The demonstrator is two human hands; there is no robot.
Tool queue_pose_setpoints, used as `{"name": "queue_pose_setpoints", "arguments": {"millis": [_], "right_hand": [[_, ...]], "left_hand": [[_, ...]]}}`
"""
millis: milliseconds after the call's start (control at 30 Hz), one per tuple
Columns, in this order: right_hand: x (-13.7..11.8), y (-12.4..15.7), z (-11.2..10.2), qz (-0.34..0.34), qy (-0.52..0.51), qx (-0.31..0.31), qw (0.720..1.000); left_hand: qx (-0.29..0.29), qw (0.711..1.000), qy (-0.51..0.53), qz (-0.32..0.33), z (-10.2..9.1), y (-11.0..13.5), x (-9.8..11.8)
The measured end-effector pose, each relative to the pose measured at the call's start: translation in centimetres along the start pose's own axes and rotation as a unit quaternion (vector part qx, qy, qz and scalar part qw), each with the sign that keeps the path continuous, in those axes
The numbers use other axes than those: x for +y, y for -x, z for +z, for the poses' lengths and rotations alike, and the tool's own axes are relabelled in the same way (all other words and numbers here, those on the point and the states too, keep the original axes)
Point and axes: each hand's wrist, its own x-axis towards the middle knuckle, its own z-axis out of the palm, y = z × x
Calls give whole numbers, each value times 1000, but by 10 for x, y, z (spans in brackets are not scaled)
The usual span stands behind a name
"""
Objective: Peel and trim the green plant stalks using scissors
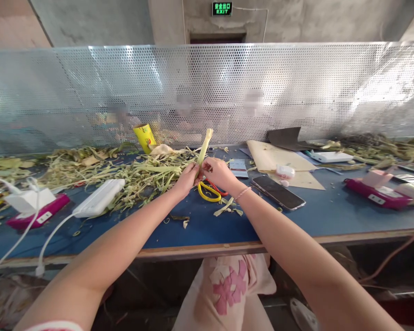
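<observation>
A pale green plant stalk (205,145) stands upright over the middle of the table, its cut top yellowish. My left hand (187,178) is closed around the stalk's lower part. From the other side, my right hand (216,171) pinches at the stalk's base, its fingertips touching the left ones; what lies between them is hidden. Just below both hands, on the table, rest a yellow loop handle (209,197) and a red one, apparently of scissors. Loose peelings (152,170) are heaped left of my hands, and a few scraps (226,207) lie to the right.
A blue table (193,232) ends at a perforated metal screen (214,82), with people blurred behind it. A yellow can (145,137) leans at the back. On the right are a phone (278,192), an earbud case (284,172) and brown paper (276,158); a white power strip (100,197) lies left.
</observation>
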Motion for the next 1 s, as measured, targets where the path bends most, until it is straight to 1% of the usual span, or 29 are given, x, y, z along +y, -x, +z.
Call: {"name": "queue_pose_setpoints", "arguments": {"millis": [133,267,367,500,600,700,800,900,1000], "right_hand": [[-2,0,-2,-24,-16,-2,1000],[-4,-1,-4,-49,-35,2,998],[-5,-1,-4,-40,-52,6,998],[-6,0,-3,-17,-67,-9,998],[-7,1,-3,-9,-64,-17,998],[-8,1,-2,-9,-53,-4,999],[-6,1,-1,-27,-45,20,998],[-5,0,1,-47,-38,38,997],[-4,0,1,-48,-37,51,997]], "left_hand": [[27,999,-21,6,0,-2,-1],[38,999,-14,-1,0,-2,1],[44,999,-8,-2,-1,-2,2],[58,998,-2,9,0,-2,1],[54,999,-2,7,-1,-3,-1],[36,999,-11,11,-2,-4,-3],[28,999,-15,7,-2,-3,-2],[39,999,-6,-1,2,1,2],[53,998,28,-9,6,4,7]]}}
